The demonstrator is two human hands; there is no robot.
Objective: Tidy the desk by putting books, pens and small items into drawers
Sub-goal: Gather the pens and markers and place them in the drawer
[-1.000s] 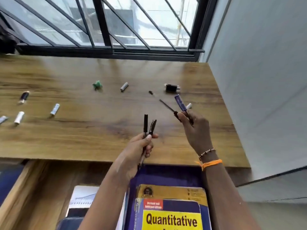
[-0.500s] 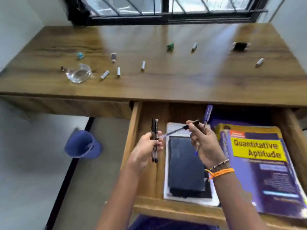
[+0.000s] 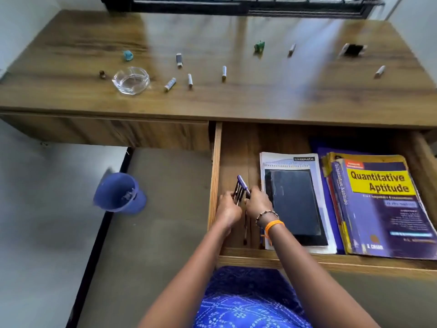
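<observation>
View from above of a wooden desk with its right-hand drawer pulled out. Both hands meet over the bare left strip of the drawer floor: the left hand and the right hand each curl their fingers round one shared bundle of pens, dark barrels with one purple pen uppermost, its tip pointing away from the person; whether the bundle touches the drawer floor cannot be told. Just right of the hands lies a white notebook with a black tablet-like slab on top; further right, a stack of books topped by the "Quantitative Aptitude" volume. On the desktop remain a glass dish, several small cylindrical items, a green object and a teal object. A blue bin stands on the floor.
</observation>
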